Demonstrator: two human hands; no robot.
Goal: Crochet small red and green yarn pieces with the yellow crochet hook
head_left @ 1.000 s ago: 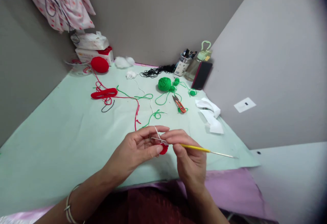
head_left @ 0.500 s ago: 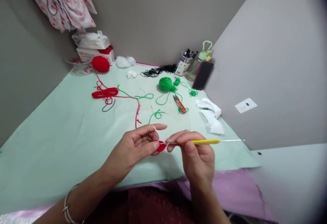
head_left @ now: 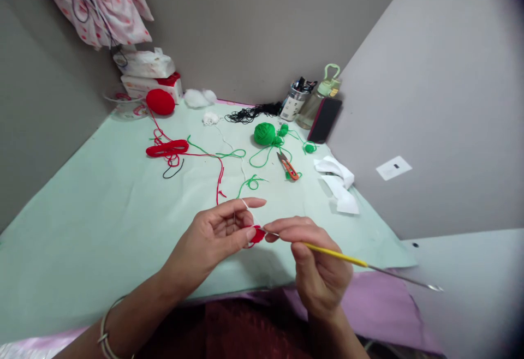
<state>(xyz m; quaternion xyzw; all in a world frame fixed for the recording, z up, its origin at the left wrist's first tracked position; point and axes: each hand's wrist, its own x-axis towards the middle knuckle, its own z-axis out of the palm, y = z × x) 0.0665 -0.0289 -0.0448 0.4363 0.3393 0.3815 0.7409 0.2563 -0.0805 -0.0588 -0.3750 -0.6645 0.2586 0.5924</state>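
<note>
Head view: mint cloth [head_left: 102,228] in a grey corner, your left hand [head_left: 216,236] pinching the red crochet piece [head_left: 257,235], right hand [head_left: 317,263] gripping the crochet hook [head_left: 347,259], hook tip at the piece, its long axis slanting down-right.

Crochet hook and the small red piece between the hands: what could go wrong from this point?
The crochet hook enters the small red piece right by the left hand fingers, so its tip might prick them. The white yarn looped over the index finger could slip off and lose tension. It trails back across the table near loose green yarn and red yarn, where it may tangle.
</note>
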